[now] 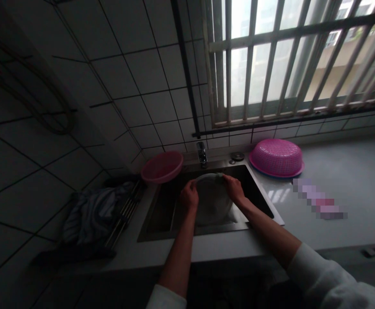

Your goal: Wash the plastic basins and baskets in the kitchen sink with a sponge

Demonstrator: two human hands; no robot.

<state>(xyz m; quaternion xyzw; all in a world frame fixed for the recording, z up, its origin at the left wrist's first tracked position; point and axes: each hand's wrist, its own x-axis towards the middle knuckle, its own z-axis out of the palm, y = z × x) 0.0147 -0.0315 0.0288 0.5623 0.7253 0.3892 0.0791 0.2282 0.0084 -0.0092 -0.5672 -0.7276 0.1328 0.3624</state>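
Now your left hand (190,195) and right hand (234,188) grip the translucent bowl (212,201) by its rim (207,176), at the steel sink (219,228).

The bowl (212,204) is round and see-through, colourless to faintly grey, with a paler, thicker rim. It is held up at the sink (203,231), tilted, its far edge raised and its body reaching down toward the near side. The left fingers (193,185) grip the rim at one side, the right fingers (226,178) at the other. A pale green patch shows on the rim beside the right fingers. Whether the bowl touches the sink is too dim to tell.
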